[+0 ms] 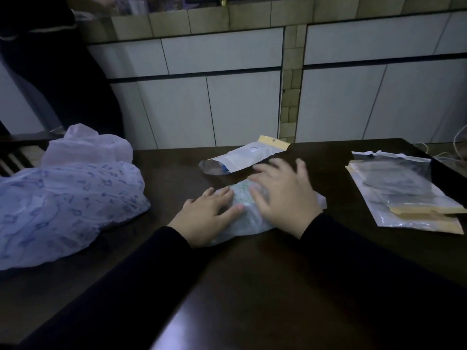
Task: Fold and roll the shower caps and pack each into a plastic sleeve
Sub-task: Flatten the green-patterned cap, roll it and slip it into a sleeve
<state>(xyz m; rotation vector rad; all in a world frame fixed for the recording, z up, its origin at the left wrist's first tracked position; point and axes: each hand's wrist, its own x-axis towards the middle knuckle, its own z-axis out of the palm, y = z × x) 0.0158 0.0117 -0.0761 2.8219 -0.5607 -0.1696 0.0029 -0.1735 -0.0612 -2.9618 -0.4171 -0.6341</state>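
Observation:
A pale, patterned shower cap (246, 221) lies flattened on the dark table (278, 286) in front of me. My left hand (207, 215) presses flat on its left part, fingers spread. My right hand (283, 195) lies flat on its right part, fingers spread and blurred. Just beyond the hands lies one plastic sleeve (245, 156) with a tan header strip, its mouth open toward the left. A stack of flat plastic sleeves (401, 190) lies at the right.
A big thin plastic bag (68, 193) holding several blue-patterned shower caps sits at the left. A tiled wall with white panels (227, 104) runs behind the table. A dark-clothed person (58, 72) stands at the far left. Cables (454, 147) lie at the far right.

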